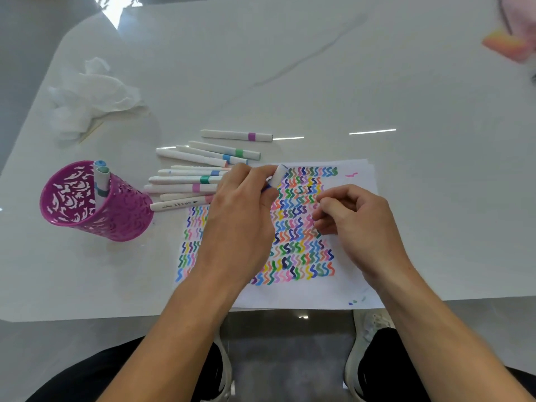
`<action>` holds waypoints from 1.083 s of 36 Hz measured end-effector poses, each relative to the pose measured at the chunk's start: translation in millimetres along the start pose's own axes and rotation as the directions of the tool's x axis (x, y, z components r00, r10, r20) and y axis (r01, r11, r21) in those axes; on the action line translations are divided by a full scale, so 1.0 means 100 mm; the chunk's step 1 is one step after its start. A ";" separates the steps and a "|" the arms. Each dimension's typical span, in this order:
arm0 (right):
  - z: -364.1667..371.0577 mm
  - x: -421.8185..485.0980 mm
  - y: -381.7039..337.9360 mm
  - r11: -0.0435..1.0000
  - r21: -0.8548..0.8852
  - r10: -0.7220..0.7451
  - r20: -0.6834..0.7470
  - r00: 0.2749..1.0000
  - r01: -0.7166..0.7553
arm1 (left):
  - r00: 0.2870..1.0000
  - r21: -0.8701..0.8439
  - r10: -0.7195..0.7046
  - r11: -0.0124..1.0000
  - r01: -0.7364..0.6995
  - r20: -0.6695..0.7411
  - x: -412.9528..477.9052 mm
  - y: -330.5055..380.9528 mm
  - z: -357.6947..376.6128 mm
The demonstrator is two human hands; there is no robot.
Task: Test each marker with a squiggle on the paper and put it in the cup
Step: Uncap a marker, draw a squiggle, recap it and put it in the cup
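My left hand (246, 204) grips a white marker with a blue band (278, 176) over the top edge of the paper (342, 291), which is covered in rows of coloured squiggles. My right hand (356, 224) rests on the paper to the right of it, fingers curled shut, and I see nothing between them. A purple cut-out cup (116, 216) stands at the left with two markers (101, 178) upright inside. Several white markers (185, 181) lie in a pile between the cup and the paper, and one with a purple band (236, 135) lies apart behind them.
Crumpled white tissue (90, 94) lies at the back left of the glossy white table (319, 68). A pink and orange object (507, 44) sits at the far right corner. The table's front edge runs just below the paper, with my knees and shoes under it.
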State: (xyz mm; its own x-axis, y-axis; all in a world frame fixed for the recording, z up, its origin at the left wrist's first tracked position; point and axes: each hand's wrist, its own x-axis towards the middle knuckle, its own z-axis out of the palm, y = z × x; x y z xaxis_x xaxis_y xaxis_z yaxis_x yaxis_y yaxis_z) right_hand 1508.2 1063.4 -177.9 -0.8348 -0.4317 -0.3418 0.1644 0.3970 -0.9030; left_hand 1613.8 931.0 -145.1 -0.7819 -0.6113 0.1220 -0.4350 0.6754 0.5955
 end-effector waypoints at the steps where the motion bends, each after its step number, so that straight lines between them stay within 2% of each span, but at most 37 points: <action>1: -0.01 0.00 -0.01 1.000 0.025 0.004 0.018 1.000 -0.005 | 1.000 -0.042 0.003 0.999 -0.003 0.002 0.00 0.02 0.01; 4: -0.04 -0.03 -0.04 0.997 0.075 -0.020 0.067 0.998 0.015 | 1.000 -0.201 0.006 0.980 -0.003 0.014 0.01 0.07 0.05; 9: -0.14 -0.06 -0.13 0.984 0.039 -0.177 0.141 0.974 0.173 | 0.998 -0.417 -0.054 0.906 0.066 0.042 0.03 0.15 0.11; 14: -0.22 -0.07 -0.15 0.950 -0.112 -0.271 0.162 0.949 0.291 | 0.989 -0.499 -0.122 0.853 0.149 0.086 0.06 0.19 0.18; 20: -0.31 -0.02 -0.12 0.825 -0.365 -0.393 0.178 0.902 0.432 | 0.971 -0.614 -0.140 0.754 0.232 0.195 0.04 0.28 0.24; 25: -0.41 0.03 -0.09 0.768 -0.469 -0.347 0.270 0.898 0.437 | 0.959 -0.508 -0.117 0.827 0.238 0.259 0.02 0.27 0.28; 29: -0.48 0.05 -0.06 0.713 -0.531 -0.323 0.329 0.887 0.457 | 0.958 -0.212 0.016 0.976 0.047 0.288 0.01 0.24 0.31; 34: -0.55 0.05 -0.05 0.701 -0.550 -0.281 0.372 0.885 0.454 | 0.921 -0.044 0.127 0.992 -0.119 0.368 0.01 0.28 0.30; 39: -0.58 0.05 -0.02 0.651 -0.617 -0.244 0.381 0.892 0.442 | 0.928 -0.044 0.137 0.991 -0.130 0.345 0.05 0.28 0.31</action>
State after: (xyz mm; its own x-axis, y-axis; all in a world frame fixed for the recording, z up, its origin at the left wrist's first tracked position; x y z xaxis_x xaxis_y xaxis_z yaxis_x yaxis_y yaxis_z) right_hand 1473.2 1107.1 -162.8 -0.5839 -0.7908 -0.1834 -0.5866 0.5672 -0.5781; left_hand 1583.4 959.6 -152.1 -0.9397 -0.3326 -0.0791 -0.3097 0.7304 0.6088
